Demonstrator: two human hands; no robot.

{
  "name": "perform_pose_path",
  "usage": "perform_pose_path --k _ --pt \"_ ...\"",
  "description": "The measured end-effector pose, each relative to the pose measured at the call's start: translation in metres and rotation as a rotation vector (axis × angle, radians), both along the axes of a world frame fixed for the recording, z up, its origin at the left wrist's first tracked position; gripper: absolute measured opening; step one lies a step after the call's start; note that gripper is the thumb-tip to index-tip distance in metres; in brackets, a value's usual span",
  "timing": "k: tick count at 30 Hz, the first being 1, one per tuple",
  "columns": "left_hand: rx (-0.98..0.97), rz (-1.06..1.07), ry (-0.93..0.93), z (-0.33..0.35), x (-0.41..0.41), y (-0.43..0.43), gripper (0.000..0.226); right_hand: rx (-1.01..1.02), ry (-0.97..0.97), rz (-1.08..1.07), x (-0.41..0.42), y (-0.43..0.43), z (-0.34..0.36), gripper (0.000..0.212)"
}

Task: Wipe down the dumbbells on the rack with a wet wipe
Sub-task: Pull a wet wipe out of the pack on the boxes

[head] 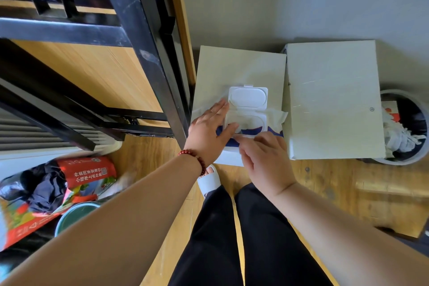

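Forearms: ours, reaching forward to the wipe pack.
Left hand: flat, fingers straight, pressing the pack's left side.
Right hand: fingertips touch the pack's near edge; we cannot tell if they pinch.
Pack: on a pale box, lid up.
Wet wipe: sticks out of the pack's opening, rightward.
Rack: left of the pack.
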State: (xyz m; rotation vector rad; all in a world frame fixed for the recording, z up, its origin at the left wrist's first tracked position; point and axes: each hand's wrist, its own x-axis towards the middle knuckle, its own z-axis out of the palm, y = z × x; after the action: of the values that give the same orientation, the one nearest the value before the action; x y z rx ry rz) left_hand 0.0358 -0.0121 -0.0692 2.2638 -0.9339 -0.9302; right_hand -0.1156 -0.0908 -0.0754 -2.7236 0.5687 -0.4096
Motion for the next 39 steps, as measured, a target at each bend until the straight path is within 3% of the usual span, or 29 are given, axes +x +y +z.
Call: perform_pose_path --k 4,11,16,30,39 --pt "-0.017 0.033 0.014 0.0 0.0 -0.001 0.057 -0.062 0.028 0.062 -0.01 0.003 -0.002 0.016" --pt "-0.017 0.015 0.055 0.001 -0.001 0.001 0.063 0.037 0.0 0.002 -0.016 0.004 -0.002 0.01" --pt "-0.01 -0.006 0.05 0.0 -0.002 0.002 0.067 0.125 -0.006 -0.059 -0.015 -0.002 0.004 0.024" --pt "-0.049 -0.021 0.047 -0.005 -0.004 0.003 0.057 0.131 -0.012 -0.083 -0.016 -0.018 0.003 0.025" --pt "-0.061 -0.036 -0.04 -0.011 -0.007 0.006 0.05 0.191 -0.042 -0.215 0.01 -0.035 -0.004 0.023"
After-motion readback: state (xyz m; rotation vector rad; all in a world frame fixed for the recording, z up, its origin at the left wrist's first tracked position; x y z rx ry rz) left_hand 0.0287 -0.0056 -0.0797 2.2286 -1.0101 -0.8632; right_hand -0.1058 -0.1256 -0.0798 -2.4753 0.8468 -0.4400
